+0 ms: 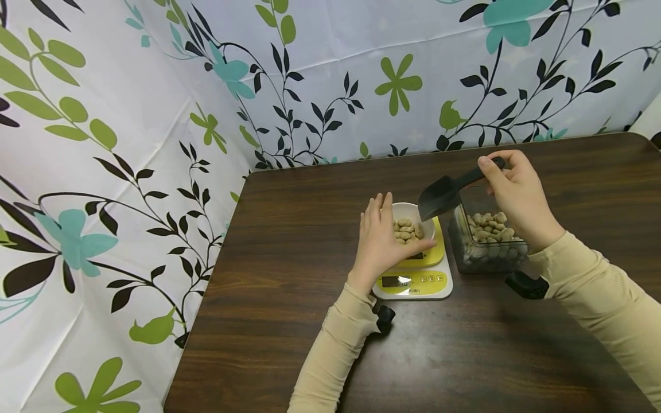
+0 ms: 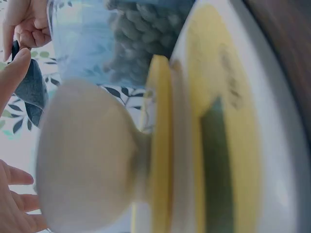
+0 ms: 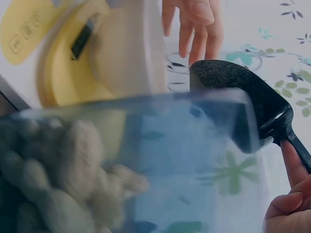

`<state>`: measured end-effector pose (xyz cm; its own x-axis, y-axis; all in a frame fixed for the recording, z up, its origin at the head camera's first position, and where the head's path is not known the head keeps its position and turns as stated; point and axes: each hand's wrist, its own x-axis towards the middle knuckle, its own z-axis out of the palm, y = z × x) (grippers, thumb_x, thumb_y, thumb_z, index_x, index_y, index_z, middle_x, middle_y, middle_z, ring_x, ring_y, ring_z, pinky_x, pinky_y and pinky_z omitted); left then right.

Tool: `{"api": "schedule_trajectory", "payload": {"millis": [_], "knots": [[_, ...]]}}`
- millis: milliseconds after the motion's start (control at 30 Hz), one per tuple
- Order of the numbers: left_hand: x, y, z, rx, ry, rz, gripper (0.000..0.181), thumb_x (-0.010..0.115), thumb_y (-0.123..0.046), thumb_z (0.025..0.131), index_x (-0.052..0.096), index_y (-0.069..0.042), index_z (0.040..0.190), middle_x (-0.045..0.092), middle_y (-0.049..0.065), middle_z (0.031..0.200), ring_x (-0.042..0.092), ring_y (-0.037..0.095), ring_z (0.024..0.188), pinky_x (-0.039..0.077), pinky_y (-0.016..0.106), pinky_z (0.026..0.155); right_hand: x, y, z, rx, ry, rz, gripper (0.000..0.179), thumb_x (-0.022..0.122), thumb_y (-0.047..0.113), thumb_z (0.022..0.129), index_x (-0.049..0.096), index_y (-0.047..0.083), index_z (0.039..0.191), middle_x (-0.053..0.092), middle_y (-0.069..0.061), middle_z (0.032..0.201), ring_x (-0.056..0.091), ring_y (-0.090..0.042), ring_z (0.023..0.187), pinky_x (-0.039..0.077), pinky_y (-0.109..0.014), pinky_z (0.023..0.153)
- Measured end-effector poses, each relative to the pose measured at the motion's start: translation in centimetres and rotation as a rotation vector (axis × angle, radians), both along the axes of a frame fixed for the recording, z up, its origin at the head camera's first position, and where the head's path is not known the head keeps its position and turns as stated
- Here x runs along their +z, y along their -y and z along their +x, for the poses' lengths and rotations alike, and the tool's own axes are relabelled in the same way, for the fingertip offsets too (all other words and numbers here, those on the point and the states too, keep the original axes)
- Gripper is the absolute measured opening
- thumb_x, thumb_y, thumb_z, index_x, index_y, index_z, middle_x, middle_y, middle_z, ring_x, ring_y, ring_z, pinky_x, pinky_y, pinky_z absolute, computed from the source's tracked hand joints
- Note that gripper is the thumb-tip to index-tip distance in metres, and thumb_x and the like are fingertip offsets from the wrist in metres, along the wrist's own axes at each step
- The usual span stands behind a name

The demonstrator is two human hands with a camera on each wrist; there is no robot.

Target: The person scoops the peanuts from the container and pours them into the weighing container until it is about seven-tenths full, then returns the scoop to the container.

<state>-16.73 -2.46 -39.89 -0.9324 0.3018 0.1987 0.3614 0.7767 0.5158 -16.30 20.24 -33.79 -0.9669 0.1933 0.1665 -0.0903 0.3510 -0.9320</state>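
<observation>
A white bowl [image 1: 430,228] with peanuts in their shells [image 1: 405,230] stands on a yellow-and-white kitchen scale [image 1: 413,284]. Around the bowl's near left side is my left hand [image 1: 381,244], fingers extended and thumb spread; whether it touches the rim I cannot tell. My right hand [image 1: 518,192] grips the handle of a black scoop [image 1: 439,198], whose blade tilts down at the bowl's right edge. In the right wrist view the part of the scoop blade [image 3: 233,80] that shows holds no peanuts. The digits on the scale's display are too small to read.
A clear square container [image 1: 488,261] with many peanuts stands right of the scale, below my right hand. Everything stands on a dark wooden table [image 1: 289,275]. A white curtain [image 1: 320,69] with leaf and flower prints hangs behind and left of it.
</observation>
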Motion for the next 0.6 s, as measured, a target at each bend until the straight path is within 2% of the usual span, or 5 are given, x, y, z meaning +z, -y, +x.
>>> {"api": "schedule_trajectory", "payload": {"millis": [67,233,433,600], "knots": [[0.5,-0.5,0.1,-0.019,-0.005,0.004,0.116,0.071,-0.068,0.064,0.014,-0.017,0.151,0.018,0.009,0.155,0.013,0.027,0.146,0.014,0.051,0.117,0.5,-0.5,0.1,-0.017,-0.026,-0.034,0.02,0.046,0.039,0.095,0.042,0.026,0.108,0.042,0.012,0.057,0.043,-0.008,0.06,0.032,-0.025,0.051],[1.8,-2.1,0.3,-0.068,-0.02,-0.001,0.113,0.068,-0.068,0.067,0.011,-0.019,0.151,0.015,0.007,0.157,0.011,0.024,0.146,0.016,0.046,0.117,1.6,-2.0,0.4,-0.049,-0.131,-0.224,0.015,0.053,0.028,0.094,0.046,0.02,0.105,0.05,0.01,0.06,0.045,-0.005,0.06,0.037,-0.016,0.057],[2.8,-3.8,0.7,-0.124,-0.02,0.002,0.104,0.063,-0.068,0.073,0.014,-0.019,0.151,0.016,0.001,0.157,0.014,0.018,0.146,0.02,0.041,0.117,2.2,-3.3,0.8,-0.074,-0.256,-0.458,0.014,0.059,0.018,0.091,0.049,0.013,0.1,0.049,0.005,0.057,0.044,-0.007,0.055,0.034,-0.014,0.051],[2.9,-5.1,1.2,-0.157,0.01,0.024,0.098,0.059,-0.067,0.077,0.013,-0.022,0.151,0.014,-0.001,0.157,0.014,0.016,0.146,0.025,0.039,0.115,2.0,-4.5,1.3,-0.111,-0.298,-0.491,0.014,0.06,0.016,0.09,0.05,0.012,0.1,0.048,0.004,0.052,0.044,-0.007,0.054,0.03,-0.016,0.047]]}}
